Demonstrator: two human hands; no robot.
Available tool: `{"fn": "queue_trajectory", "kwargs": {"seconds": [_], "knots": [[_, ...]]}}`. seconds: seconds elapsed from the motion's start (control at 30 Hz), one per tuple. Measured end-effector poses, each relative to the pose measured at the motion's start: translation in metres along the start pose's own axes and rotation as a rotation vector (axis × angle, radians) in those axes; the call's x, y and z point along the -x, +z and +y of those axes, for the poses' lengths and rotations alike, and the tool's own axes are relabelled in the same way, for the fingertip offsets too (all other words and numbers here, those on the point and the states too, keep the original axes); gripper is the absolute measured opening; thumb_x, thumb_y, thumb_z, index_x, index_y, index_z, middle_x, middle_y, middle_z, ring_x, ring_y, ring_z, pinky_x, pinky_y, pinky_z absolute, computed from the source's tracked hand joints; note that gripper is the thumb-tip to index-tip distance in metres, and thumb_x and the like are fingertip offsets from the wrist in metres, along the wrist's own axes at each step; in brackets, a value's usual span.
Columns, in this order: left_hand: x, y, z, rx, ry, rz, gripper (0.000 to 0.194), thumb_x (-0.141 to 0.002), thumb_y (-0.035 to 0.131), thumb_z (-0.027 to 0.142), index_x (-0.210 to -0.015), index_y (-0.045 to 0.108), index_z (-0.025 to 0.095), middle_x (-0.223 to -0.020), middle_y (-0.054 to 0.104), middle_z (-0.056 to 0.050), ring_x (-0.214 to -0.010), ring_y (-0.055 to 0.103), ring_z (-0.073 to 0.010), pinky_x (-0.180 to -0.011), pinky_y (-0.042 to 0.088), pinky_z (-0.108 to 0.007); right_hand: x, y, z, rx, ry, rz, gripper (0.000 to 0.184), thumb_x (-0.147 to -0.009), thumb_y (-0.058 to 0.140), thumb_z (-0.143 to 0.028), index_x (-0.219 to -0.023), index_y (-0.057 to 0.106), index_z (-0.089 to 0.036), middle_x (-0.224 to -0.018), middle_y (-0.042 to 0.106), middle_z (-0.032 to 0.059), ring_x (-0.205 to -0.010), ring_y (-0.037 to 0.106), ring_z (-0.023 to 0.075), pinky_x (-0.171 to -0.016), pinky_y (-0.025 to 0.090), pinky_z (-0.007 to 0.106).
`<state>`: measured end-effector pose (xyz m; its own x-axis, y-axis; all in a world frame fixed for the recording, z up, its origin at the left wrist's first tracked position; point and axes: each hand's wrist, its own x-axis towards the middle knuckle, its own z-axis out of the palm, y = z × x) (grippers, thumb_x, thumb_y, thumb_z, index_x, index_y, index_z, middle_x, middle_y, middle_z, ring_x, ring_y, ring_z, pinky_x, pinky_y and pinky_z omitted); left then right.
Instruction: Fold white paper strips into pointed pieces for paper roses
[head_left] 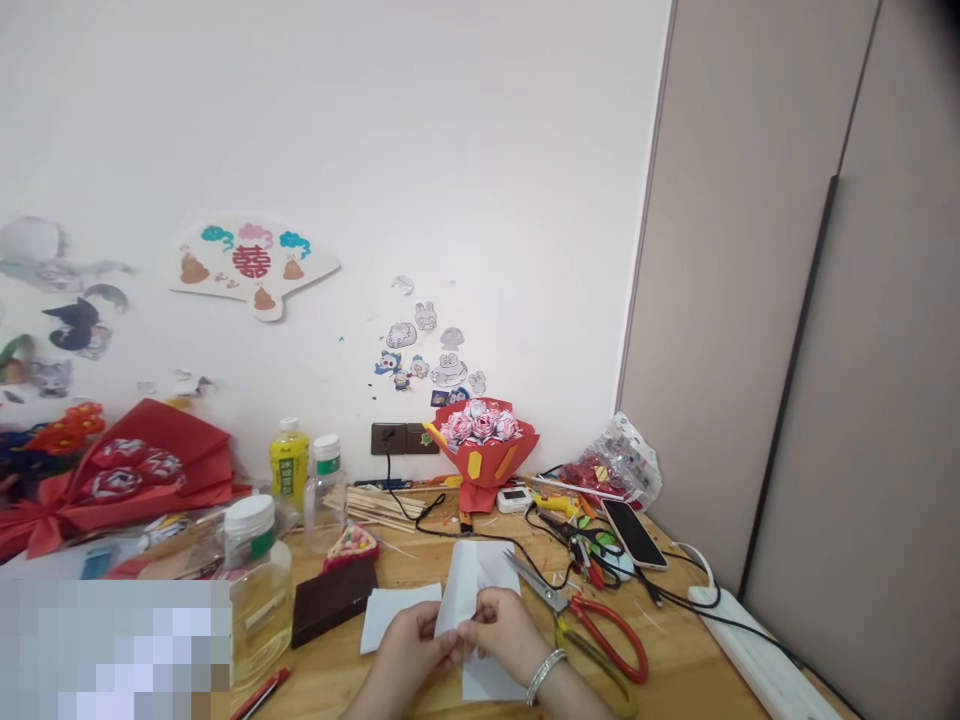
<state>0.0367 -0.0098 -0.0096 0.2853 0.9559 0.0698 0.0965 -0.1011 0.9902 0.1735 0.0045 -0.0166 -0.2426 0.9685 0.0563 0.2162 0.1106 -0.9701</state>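
Observation:
Low in the middle of the head view, a folded sheet of white paper (457, 592) is pinched between both hands. My left hand (416, 640) grips its lower left edge, and my right hand (501, 630), with a bracelet at the wrist, closes on its lower right side. The fingertips of the two hands meet near the paper's bottom. More white paper (491, 685) shows beneath the hands. Left of them lies another white paper piece (397, 612). Scissors (559, 600) with one red and one yellow handle rest to the right, their blades beside the paper.
A dark box (334, 603) and a jar of yellowish liquid (259, 600) stand at left, near a red pen (262, 692). Behind are wooden sticks (382, 508) and a paper-flower bouquet (480, 440). A phone (634, 533), cables and a power strip (761, 655) lie rightward.

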Motion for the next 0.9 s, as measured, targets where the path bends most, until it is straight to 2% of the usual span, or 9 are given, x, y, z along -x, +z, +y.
{"fn": "queue_trajectory", "kwargs": {"seconds": [0.23, 0.4, 0.6, 0.77, 0.9], "knots": [[0.0013, -0.0009, 0.0029, 0.061, 0.04, -0.038, 0.028, -0.058, 0.063, 0.038, -0.065, 0.06, 0.011, -0.052, 0.059, 0.001, -0.049, 0.05, -0.0126, -0.048, 0.038, -0.021, 0.0007, 0.0005, -0.0007, -0.008, -0.007, 0.004, 0.026, -0.054, 0.061, -0.031, -0.051, 0.04, -0.017, -0.045, 0.047, -0.0048, -0.041, 0.045, 0.0081, -0.041, 0.035, 0.02], [0.0022, -0.0005, 0.004, 0.081, 0.046, -0.036, 0.024, -0.058, 0.065, 0.035, -0.06, 0.058, 0.012, -0.049, 0.059, 0.002, -0.047, 0.049, -0.0119, -0.046, 0.037, -0.021, 0.0021, 0.0, -0.0025, -0.012, -0.005, 0.002, 0.027, -0.054, 0.062, -0.032, -0.051, 0.039, -0.017, -0.043, 0.046, -0.0063, -0.039, 0.044, 0.0077, -0.041, 0.035, 0.02], [0.0014, -0.0012, 0.0008, 0.105, 0.037, -0.019, 0.02, -0.058, 0.064, 0.032, -0.058, 0.056, 0.013, -0.047, 0.057, 0.003, -0.042, 0.047, -0.0096, -0.043, 0.035, -0.02, 0.0022, 0.0009, -0.0033, -0.064, -0.032, -0.043, 0.034, -0.057, 0.056, -0.046, -0.051, 0.037, -0.018, -0.044, 0.05, -0.0039, -0.037, 0.043, 0.0073, -0.04, 0.033, 0.021], [0.0008, -0.0021, 0.0032, 0.169, -0.013, -0.014, 0.027, -0.054, 0.066, 0.036, -0.063, 0.056, 0.013, -0.049, 0.059, 0.002, -0.044, 0.05, -0.0109, -0.045, 0.037, -0.021, 0.0, 0.0024, -0.0017, -0.089, -0.04, -0.053, 0.043, -0.062, 0.045, -0.059, -0.052, 0.037, -0.018, -0.048, 0.052, -0.0019, -0.037, 0.043, 0.0075, -0.04, 0.034, 0.021], [0.0007, -0.001, 0.0073, 0.178, -0.025, -0.022, 0.036, -0.051, 0.066, 0.046, -0.061, 0.055, 0.013, -0.05, 0.058, 0.001, -0.046, 0.052, -0.0127, -0.047, 0.038, -0.022, 0.0015, 0.0017, -0.0035, -0.106, -0.069, -0.066, 0.039, -0.059, 0.052, -0.054, -0.057, 0.043, -0.016, -0.049, 0.051, -0.0025, -0.04, 0.044, 0.0079, -0.041, 0.034, 0.02]]}}
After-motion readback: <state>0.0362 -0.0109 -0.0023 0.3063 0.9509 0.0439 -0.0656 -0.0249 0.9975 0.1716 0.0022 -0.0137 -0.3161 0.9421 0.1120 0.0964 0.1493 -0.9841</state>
